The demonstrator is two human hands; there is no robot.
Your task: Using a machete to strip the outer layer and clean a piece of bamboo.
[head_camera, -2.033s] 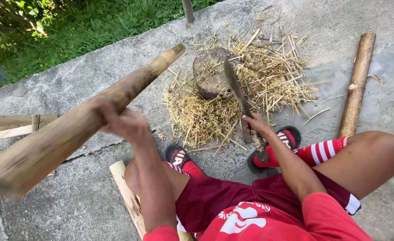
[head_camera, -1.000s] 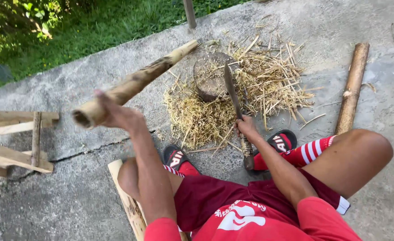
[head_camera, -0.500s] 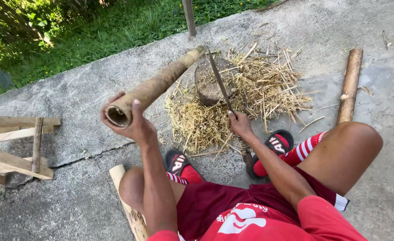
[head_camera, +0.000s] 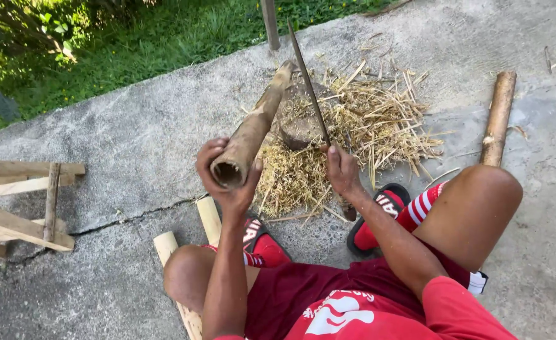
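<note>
- Head view: the ground is grey concrete [head_camera: 133, 132] with a crack in it, and green grass [head_camera: 133, 44] grows along the upper left of the frame.
- A wooden frame [head_camera: 20, 201] made of pale slats sits at the left edge.
- In the middle, near the top, lies a heap of dry straw-like shavings [head_camera: 366, 126], and a round wood block [head_camera: 297, 126] sits in the heap.
- A second brown pole [head_camera: 498, 116] lies flat on the concrete at the upper right, well apart from the hands.
- The person sits low, in red shorts, striped socks and sandals, at the bottom of the frame.
- The left hand [head_camera: 227, 182] is just left of the middle. Its fingers are curled tight around the near, hollow end of a bamboo pole [head_camera: 256, 126].
- The pole slants up and to the right, and its far end rests on the block.
- The right hand [head_camera: 341, 170] is just right of the middle. Its fingers are closed around the handle of a long knife [head_camera: 306, 79], and the thin blade points up, beside the pole.
- The pole looks hard, stiff and dry. It is hollow, so it is likely lighter than it looks.
- Its skin looks rough, so I think it will not slip much.
- The open end is a good place to hold, far from the blade.
- The knife looks sharp, so only the handle is safe to hold.
</note>
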